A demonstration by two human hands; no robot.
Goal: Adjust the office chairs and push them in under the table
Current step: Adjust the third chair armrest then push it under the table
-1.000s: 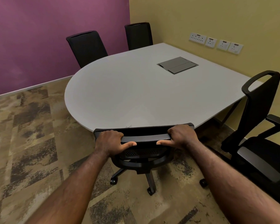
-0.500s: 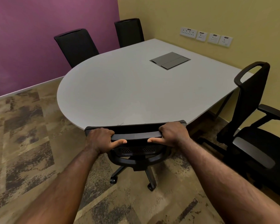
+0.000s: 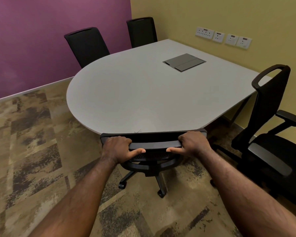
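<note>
While both hands clamp its top rail, the near chair (image 3: 154,144) sits w/ backrest touching the table (image 3: 135,93) edge, seat hidden beneath. Left hand (image 3: 117,148) grip: fingers curled over rail, thumb along front. Right hand (image 3: 192,143) same. Another chair (image 3: 270,106) stands pulled out at right; two more (image 3: 87,45) far side.

chair (image 3: 154,144) before table (image 3: 143,96), 2 chairs behind (far side)

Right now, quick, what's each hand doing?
Left hand: closed, gripping the chair backrest top edge.
Right hand: closed, gripping the same backrest.
</note>
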